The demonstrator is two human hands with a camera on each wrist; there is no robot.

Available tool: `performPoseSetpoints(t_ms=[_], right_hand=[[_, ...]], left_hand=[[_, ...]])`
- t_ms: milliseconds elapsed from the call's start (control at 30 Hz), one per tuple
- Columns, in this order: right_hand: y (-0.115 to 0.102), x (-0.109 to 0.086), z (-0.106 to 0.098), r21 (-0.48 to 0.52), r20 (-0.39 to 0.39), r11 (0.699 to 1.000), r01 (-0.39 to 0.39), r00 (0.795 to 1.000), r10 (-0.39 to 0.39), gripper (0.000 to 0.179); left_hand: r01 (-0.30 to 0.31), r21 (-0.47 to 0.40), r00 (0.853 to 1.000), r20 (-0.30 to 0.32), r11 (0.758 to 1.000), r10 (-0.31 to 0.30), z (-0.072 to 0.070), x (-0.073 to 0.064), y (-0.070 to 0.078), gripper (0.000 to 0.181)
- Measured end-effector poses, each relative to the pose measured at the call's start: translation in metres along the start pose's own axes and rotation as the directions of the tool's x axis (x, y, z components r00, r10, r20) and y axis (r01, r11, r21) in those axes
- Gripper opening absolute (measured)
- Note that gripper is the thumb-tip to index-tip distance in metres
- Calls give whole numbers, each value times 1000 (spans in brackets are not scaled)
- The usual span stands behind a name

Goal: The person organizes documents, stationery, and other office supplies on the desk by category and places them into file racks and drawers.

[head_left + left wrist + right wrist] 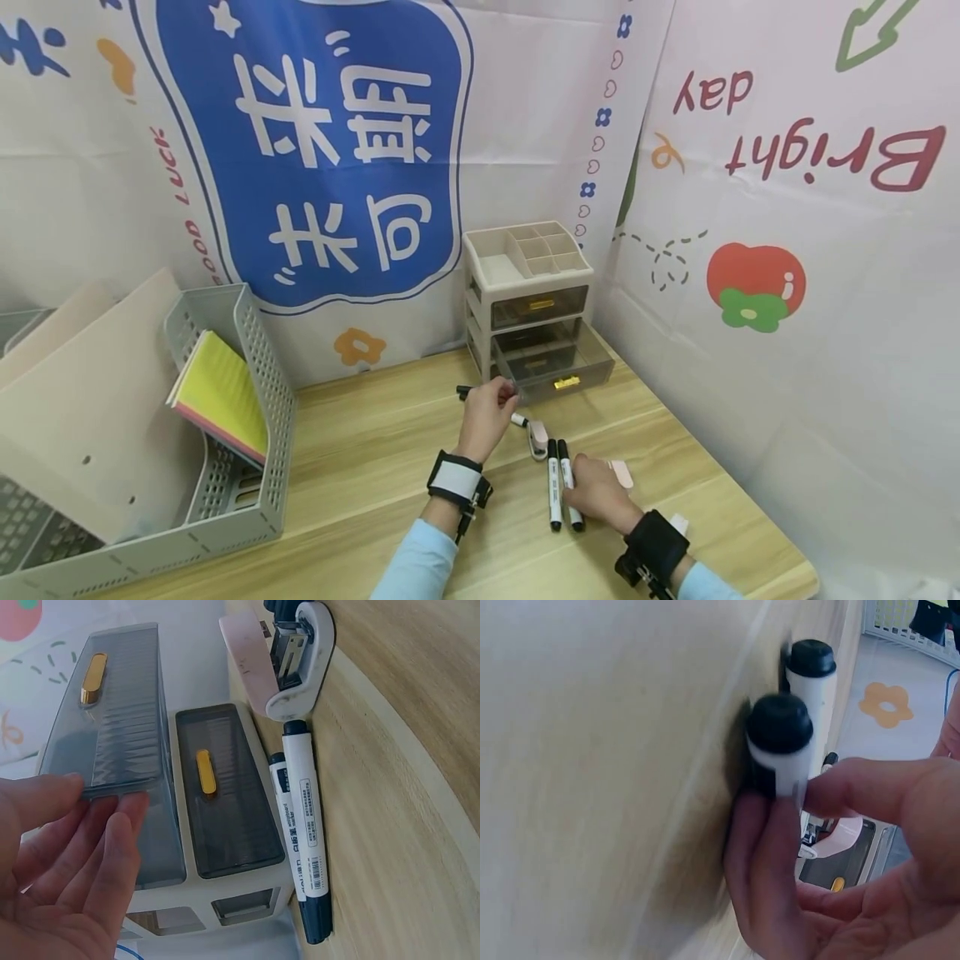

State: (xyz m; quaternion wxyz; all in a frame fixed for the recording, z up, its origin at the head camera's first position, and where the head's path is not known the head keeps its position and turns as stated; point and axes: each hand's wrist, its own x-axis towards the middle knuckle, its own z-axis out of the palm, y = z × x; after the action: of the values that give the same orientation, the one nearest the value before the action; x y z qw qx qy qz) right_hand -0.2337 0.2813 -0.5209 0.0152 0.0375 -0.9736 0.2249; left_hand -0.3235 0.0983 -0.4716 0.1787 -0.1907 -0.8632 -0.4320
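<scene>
Pinching a marker [567, 473] at the head view's five o'clock with my right grip [602, 493] and the open drawer [551, 387] at four with my left grip [486, 419], I risk rolling the adjacent marker [554, 490] by brushing it.

My head feed comes through bright and evenly lit. In my right-wrist view I get blur along the nearer marker [781, 735] and a soft shadow on the bench [577, 825], which washes pale toward the frame's upper left.
</scene>
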Motion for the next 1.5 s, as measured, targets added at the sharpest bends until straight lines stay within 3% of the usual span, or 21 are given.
performPoseSetpoints(t_ms=[133, 300, 467, 567, 633, 800, 1000, 1267, 1500], right_hand=[[-1, -2, -1, -2, -31, 1000, -4, 1000, 3, 18], [-3, -7, -9, 135, -47, 991, -18, 999, 25, 19], [-8, -12, -26, 366, 21, 929, -54, 999, 50, 29], [-11, -13, -38, 455, 42, 890, -39, 999, 22, 30], [-14, -12, -46, 506, 40, 863, -16, 999, -4, 30], [-27, -5, -60, 544, -4, 839, 25, 1000, -27, 30], [-44, 15, -76, 539, -62, 842, 38, 998, -5, 30], [-59, 50, -92, 490, -89, 864, 113, 993, -80, 23], [-71, 72, -98, 379, -111, 922, 83, 993, -44, 22]], left_hand=[[-5, -1, 1000, 1, 1000, 5, 0, 2, -1, 7], [-8, 2, 1000, 10, 1000, 8, 2, 2, -4, 6], [-11, 4, 1000, 6, 1000, 11, 2, 0, -4, 6], [-12, -4, 1000, 7, 1000, 12, 2, -1, -4, 6], [-16, -5, 1000, 8, 1000, 16, 1, -1, -4, 5], [-18, -4, 1000, 8, 1000, 18, 1, 0, -3, 5], [-18, -10, 1000, 2, 1000, 18, -1, 0, -3, 5], [-27, -20, 1000, -3, 999, 27, -2, -1, -4, 5], [-48, -13, 999, -4, 999, 47, -1, -1, -6, 5]])
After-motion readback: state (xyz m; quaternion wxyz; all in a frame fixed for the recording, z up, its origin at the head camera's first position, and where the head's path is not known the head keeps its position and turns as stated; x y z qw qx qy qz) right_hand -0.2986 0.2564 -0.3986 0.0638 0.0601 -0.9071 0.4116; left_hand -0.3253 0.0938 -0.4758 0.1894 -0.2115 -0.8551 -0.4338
